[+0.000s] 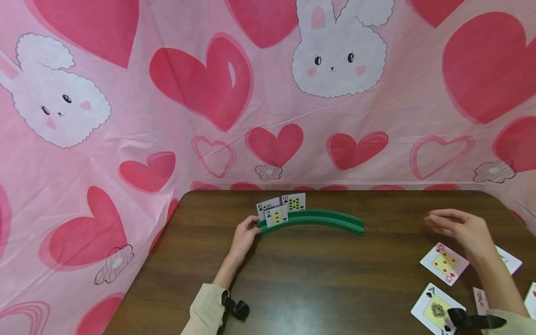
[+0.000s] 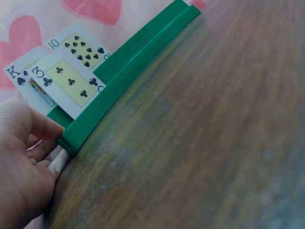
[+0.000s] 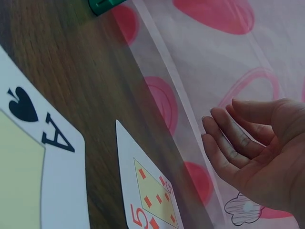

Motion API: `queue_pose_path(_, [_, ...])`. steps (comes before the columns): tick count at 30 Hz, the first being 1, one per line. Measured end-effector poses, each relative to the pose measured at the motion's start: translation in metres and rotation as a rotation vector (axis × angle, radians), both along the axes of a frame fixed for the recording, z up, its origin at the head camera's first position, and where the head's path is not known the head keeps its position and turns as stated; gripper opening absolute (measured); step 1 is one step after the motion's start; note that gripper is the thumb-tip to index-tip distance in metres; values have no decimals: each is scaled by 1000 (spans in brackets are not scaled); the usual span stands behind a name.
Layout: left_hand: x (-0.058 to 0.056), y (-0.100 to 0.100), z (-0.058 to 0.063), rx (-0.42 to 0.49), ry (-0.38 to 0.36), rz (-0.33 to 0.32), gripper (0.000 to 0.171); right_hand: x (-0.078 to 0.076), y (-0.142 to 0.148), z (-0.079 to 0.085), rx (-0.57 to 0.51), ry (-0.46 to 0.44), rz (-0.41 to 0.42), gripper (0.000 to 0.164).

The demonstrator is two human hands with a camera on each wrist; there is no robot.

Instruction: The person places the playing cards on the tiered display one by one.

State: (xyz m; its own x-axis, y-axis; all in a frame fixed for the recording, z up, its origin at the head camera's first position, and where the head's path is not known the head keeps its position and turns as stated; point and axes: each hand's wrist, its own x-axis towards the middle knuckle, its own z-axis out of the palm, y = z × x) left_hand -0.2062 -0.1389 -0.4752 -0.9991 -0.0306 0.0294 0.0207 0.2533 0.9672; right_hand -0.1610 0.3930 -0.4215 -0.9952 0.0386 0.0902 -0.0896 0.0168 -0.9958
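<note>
A curved green card holder (image 1: 324, 217) stands near the back of the table, its left end pinched between the thumb and fingers of my left hand (image 1: 244, 237). Three cards stand upright at that end: a three of clubs (image 2: 70, 82) in front, a king of spades (image 2: 20, 76) partly behind it, and a ten of spades (image 2: 82, 46) beside them. My right hand (image 1: 465, 228) hovers at the right with loosely bent fingers and nothing in them. Below it lie a five of diamonds (image 1: 445, 264) and an ace of spades (image 1: 435, 309), both face up.
Another card (image 1: 508, 259) lies partly hidden behind the right forearm, and one more (image 1: 532, 298) shows at the right edge. A small pinkish card (image 1: 480, 300) lies by the right sleeve. Behind the brown table (image 1: 318, 279) hangs a pink heart-patterned cloth (image 1: 268, 107).
</note>
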Motion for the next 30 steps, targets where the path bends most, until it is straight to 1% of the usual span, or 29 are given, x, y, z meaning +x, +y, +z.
queue_pose_path(8, [1,0,0,-9,21,4,27,0,2,1,-6,-15,-12,33])
queue_pose_path(14, [2,1,0,12,25,7,28,1,2,1,-7,-15,-13,34])
queue_pose_path(18, [2,1,2,28,24,6,29,1,3,0,11,-18,-12,33])
queue_pose_path(25, [2,2,1,18,33,3,29,0,3,0,-6,-24,-9,33])
queue_pose_path(30, [2,2,2,12,24,4,29,0,3,0,-5,-25,-9,31])
